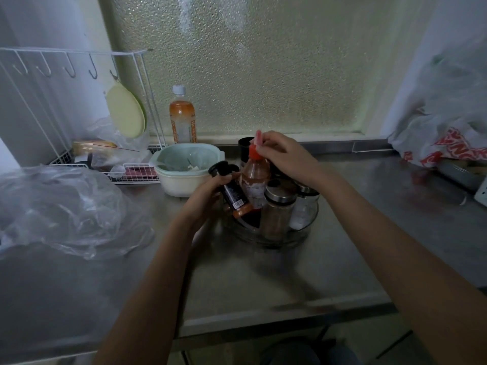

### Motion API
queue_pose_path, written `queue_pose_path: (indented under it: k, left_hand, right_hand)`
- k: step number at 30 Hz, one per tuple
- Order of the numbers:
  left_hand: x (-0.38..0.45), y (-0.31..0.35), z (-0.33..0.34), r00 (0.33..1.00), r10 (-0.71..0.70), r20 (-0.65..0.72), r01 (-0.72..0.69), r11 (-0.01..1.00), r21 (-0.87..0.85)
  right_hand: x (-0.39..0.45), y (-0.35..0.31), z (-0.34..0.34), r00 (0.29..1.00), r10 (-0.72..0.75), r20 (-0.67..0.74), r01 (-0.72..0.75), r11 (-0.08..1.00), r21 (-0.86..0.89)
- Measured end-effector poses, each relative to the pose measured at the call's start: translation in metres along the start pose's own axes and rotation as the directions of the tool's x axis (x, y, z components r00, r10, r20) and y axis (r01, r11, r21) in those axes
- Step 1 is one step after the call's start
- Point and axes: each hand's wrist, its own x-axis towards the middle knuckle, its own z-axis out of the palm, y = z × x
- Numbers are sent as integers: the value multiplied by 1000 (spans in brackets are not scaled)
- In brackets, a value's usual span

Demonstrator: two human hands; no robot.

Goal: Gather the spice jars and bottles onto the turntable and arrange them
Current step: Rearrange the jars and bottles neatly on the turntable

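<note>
A clear round turntable (276, 239) sits on the steel counter and holds several jars. My left hand (208, 192) grips a black-capped spice jar (233, 192), tilted, at the turntable's left rim. My right hand (283, 154) pinches the red cap of an orange sauce bottle (254, 180) standing on the turntable. In front stand a steel-lidded jar of brown spice (276, 209) and a steel-lidded jar of white grains (304, 206). A black-lidded jar (245, 150) shows behind the sauce bottle.
A pale green bowl in a white tub (184, 169) stands just left of the turntable. Behind it are an orange drink bottle (182, 117) and a white wire rack (79, 106). Clear plastic bags (60, 209) lie at left, printed bags (448, 143) at right.
</note>
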Motion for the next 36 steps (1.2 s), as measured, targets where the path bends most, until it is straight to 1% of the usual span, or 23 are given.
queue_pose_path:
  k: [2, 4, 6, 7, 9, 11, 15, 17, 19, 21, 23, 25, 27, 29, 31, 33, 35, 36]
  left_hand:
    - [1, -1, 2, 998, 60, -10, -60, 998, 6]
    - [-1, -1, 9, 987, 143, -76, -144, 989, -12]
    - [-4, -1, 15, 974, 197, -115, -198, 980, -1]
    - [-5, -2, 17, 970, 214, -118, -214, 977, 15]
    - [-5, -6, 18, 962, 240, -128, -238, 971, 29]
    - [-4, -9, 18, 961, 234, -146, -235, 972, 15]
    - [-5, -11, 18, 971, 206, -125, -205, 978, 20]
    - [-7, -10, 17, 974, 201, -102, -200, 980, 22]
    - [-7, -10, 15, 975, 205, -91, -203, 979, 24]
    - [-8, -10, 15, 972, 216, -93, -214, 976, 24]
    - [-8, -8, 15, 966, 229, -116, -231, 973, 3]
    - [-7, -7, 15, 966, 223, -133, -230, 972, -46]
    - [-6, -8, 13, 969, 218, -116, -224, 974, -44]
    - [-6, -8, 12, 972, 215, -93, -219, 975, -33]
    - [-7, -8, 12, 975, 208, -75, -212, 976, -48]
    - [-8, -6, 11, 980, 195, -46, -198, 979, -58]
    - [-9, -4, 9, 980, 199, -8, -199, 978, -61]
    - [-10, -3, 8, 980, 201, 11, -200, 978, -66]
  right_hand:
    - [10, -7, -2, 1000, 28, -6, -28, 995, 92]
    - [24, -10, -3, 998, 42, -44, -39, 997, 66]
    - [39, -6, -5, 997, 54, -55, -54, 999, -4]
    - [46, -3, -6, 998, 67, -17, -67, 997, -39]
    - [56, -1, -11, 988, 102, 118, -90, 991, -104]
    - [63, -4, -16, 968, 111, 225, -73, 982, -172]
    - [69, -14, -21, 931, 184, 315, -107, 964, -245]
    - [74, -18, -20, 918, 210, 335, -80, 928, -363]
    - [79, -19, -17, 916, 220, 337, -18, 859, -511]
    - [81, -16, -13, 922, 197, 335, 25, 831, -556]
    - [82, -11, -10, 935, 128, 331, 87, 820, -565]
    - [79, -4, -6, 958, 62, 281, 94, 854, -511]
    - [76, 0, -3, 987, 38, 156, 15, 946, -323]
    - [73, -3, -5, 999, 31, -26, -34, 993, -115]
    - [70, -14, -14, 972, -9, -236, 13, 1000, 12]
    - [62, -32, -28, 921, -37, -388, 102, 983, 150]
    - [49, -53, -42, 888, -39, -458, 169, 954, 247]
    - [41, -62, -47, 882, -48, -469, 183, 951, 247]
